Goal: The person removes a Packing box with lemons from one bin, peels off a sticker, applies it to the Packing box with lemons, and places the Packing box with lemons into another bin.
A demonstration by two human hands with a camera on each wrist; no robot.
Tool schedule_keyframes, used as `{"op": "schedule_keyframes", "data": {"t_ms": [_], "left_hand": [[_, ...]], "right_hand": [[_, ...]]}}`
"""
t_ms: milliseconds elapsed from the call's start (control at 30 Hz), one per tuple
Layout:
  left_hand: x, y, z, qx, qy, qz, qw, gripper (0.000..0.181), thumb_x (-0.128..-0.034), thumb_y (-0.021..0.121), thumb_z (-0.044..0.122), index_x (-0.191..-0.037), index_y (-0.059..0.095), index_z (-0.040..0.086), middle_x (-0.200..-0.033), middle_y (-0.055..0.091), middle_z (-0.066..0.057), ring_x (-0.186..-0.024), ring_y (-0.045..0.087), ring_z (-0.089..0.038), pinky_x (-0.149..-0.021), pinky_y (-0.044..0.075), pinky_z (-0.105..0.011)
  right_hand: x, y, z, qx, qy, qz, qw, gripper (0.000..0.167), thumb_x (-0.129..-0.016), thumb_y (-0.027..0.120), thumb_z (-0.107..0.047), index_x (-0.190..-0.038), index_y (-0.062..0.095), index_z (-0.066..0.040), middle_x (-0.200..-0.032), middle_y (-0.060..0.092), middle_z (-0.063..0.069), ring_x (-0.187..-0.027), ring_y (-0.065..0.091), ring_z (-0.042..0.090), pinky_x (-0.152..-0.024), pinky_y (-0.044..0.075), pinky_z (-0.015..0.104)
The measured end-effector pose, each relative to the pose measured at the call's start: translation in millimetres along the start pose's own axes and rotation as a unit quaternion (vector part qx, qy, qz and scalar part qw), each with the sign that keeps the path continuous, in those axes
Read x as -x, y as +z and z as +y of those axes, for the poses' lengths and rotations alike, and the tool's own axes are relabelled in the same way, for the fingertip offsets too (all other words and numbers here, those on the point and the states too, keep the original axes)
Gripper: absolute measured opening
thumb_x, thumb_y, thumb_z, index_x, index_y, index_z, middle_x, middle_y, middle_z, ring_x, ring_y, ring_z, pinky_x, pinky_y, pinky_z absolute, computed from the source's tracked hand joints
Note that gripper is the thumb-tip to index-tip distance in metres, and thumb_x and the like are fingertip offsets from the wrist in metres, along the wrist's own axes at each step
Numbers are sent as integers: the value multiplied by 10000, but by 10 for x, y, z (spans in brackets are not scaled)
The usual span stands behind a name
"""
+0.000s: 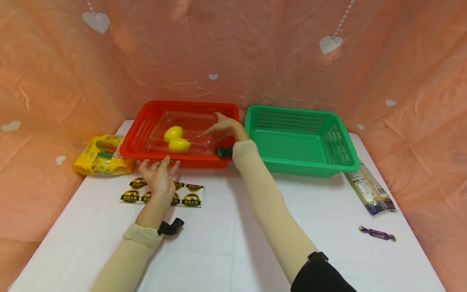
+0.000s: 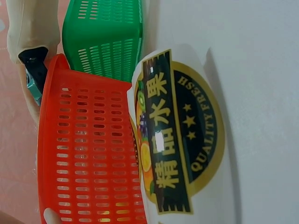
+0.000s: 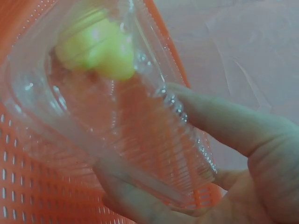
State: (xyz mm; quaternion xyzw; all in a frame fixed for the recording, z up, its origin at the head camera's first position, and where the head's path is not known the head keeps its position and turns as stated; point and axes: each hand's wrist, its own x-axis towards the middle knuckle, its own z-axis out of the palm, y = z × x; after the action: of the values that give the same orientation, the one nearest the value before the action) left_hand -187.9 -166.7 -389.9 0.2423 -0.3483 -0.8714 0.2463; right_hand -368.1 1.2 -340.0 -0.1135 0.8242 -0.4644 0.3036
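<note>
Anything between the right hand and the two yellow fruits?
Yes, the clear plastic container: the right hand holds it at one end, and the yellow fruits show through its plastic, toward the other end.

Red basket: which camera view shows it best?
The head view: it takes in the red basket, rim and interior, though the right hand and clear container cover parts. The left wrist view shows one slotted outer wall close up; the right wrist view, only sections around and through the container.

Before me stand left basket [image 1: 200, 162] with box [image 1: 197, 136] inside, right basket [image 1: 288, 142] beside it, sticker sheet [image 1: 191, 197] nearer me.
</note>
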Motion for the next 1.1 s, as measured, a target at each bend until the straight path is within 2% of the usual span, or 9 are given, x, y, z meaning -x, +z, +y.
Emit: {"op": "schedule_keyframes", "data": {"t_ms": [100,300,500,633,733,833,1100], "left_hand": [[1,-9,-1,12,1,7,10000,507,-940,602,-66,-1209,230,148,-996,326,-50,-904,530,-193,-748,607,-321],[-8,-12,4,-18,14,-39,10000,502,-946,596,-60,-1214,225,147,-998,325,-47,-906,521,-189,-758,605,-323],[-8,-17,6,-106,-52,-2,9999,502,-950,598,-47,-1223,229,156,-1014,321,-50,-919,531,-193,-764,604,-326],[-6,-18,3,-121,-54,1,9999,504,-949,602,-45,-1223,233,160,-1024,316,-56,-921,527,-195,-767,604,-330],[-6,-18,-3,-150,-39,-17,9999,503,-953,599,-41,-1229,227,155,-1019,315,-53,-925,521,-193,-773,602,-329],[-7,-18,-4,-156,-40,-24,9999,507,-956,595,-40,-1237,218,149,-1010,313,-47,-925,518,-188,-779,601,-329],[-14,-16,1,9,0,-20,10000,493,-946,600,-57,-1198,227,144,-982,317,-50,-888,532,-179,-756,606,-329]], "right_hand": [[-7,7,-2,-151,-31,-32,9999,1009,-886,757,-209,-1601,48,-143,-1650,79,66,-1398,283,276,-975,524,393],[-7,5,-17,-128,-92,-1,9999,974,-888,751,-205,-1584,76,-119,-1636,99,80,-1395,263,276,-984,515,372],[6,10,-17,-207,-82,6,9998,924,-896,740,-191,-1569,110,-120,-1611,141,89,-1336,337,278,-929,545,354],[14,13,-6,-339,-64,17,9994,880,-904,735,-176,-1558,148,-126,-1597,165,93,-1219,483,279,-855,578,353],[25,16,-3,-638,-75,-14,9979,835,-916,718,-128,-1546,171,-123,-1585,181,103,-1077,592,299,-796,598,390],[30,14,-9,-825,-86,-16,9966,804,-921,708,-97,-1536,190,-117,-1567,209,116,-1011,614,293,-764,603,398],[82,-39,-93,-1033,-62,76,9946,808,-909,723,-96,-1533,211,-134,-1505,307,122,-1057,592,283,-787,603,403]]}}
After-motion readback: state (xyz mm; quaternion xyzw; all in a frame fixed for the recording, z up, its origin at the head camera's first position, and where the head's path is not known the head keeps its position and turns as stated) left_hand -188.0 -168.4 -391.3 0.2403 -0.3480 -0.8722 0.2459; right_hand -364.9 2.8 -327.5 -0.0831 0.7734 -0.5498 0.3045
